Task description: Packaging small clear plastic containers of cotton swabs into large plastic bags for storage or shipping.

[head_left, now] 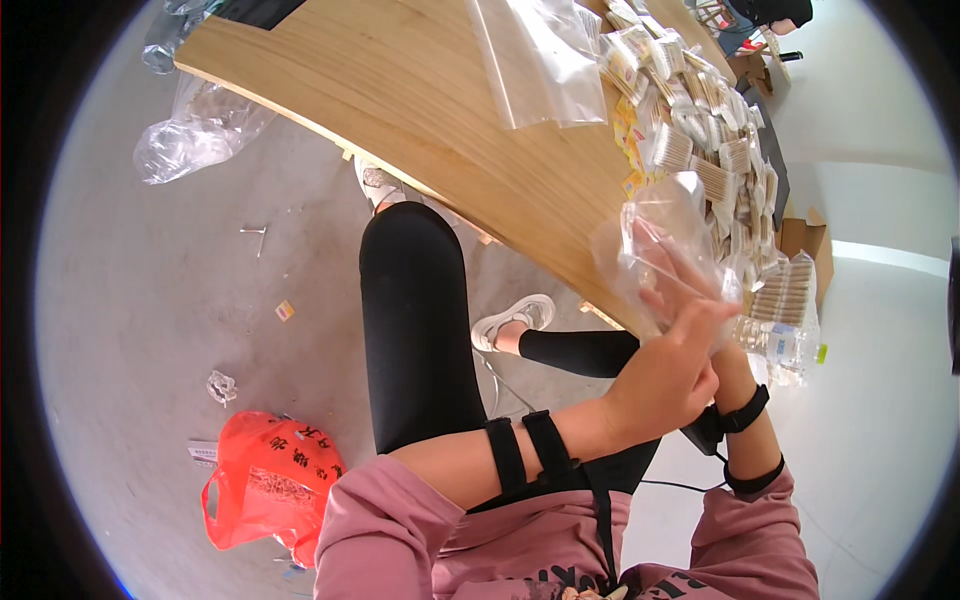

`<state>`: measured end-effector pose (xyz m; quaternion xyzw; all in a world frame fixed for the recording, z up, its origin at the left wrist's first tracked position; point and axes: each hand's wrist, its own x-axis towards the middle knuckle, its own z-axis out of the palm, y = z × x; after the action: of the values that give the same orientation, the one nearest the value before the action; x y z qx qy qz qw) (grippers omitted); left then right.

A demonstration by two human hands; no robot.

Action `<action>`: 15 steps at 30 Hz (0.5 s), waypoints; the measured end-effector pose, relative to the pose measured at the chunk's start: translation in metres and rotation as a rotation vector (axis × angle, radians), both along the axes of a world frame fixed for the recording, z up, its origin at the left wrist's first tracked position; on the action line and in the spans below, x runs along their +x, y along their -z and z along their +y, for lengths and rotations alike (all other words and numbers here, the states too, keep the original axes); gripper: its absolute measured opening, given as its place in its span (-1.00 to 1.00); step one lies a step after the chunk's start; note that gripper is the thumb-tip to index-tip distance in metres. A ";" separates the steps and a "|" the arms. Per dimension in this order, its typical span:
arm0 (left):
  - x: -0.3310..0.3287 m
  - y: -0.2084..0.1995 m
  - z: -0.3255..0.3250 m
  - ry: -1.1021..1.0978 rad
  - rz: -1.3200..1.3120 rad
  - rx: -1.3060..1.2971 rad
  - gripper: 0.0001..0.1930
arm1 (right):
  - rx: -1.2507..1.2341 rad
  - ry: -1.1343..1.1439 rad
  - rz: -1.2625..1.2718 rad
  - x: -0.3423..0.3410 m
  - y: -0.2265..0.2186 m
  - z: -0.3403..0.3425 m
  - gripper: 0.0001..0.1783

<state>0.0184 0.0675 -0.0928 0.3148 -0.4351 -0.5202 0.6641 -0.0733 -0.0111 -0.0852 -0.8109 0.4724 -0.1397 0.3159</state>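
In front of me, over the table's near right end, is a clear plastic bag point(650, 215). My right hand point(675, 275) shows through its film with the fingers stretched out, and it appears to be inside the bag. Closer to me, my left hand point(665, 385) has its thumb and fingers closed at the bag's lower edge. Just beyond lies a big heap of small clear packets point(700, 140) of thin, pale sticks. Flat clear bags point(540, 65) lie farther back on the wooden table point(420, 110).
A water bottle point(775, 342) lies at the right beside a larger pack of sticks point(785, 290). Cardboard box point(808, 245) stands behind them. On the floor at left are a red bag point(270, 480) and crumpled clear plastic point(195, 135). Another person point(770, 15) is partly visible at the far right.
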 end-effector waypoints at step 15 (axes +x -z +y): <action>0.040 0.012 -0.020 -0.442 -0.080 0.251 -0.64 | -0.144 -0.127 0.064 0.007 -0.032 0.000 -0.37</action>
<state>0.0581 0.0473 -0.1052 0.5027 -0.3136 -0.3994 0.6996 -0.0665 -0.0114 -0.0530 -0.8639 0.4185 -0.1269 0.2498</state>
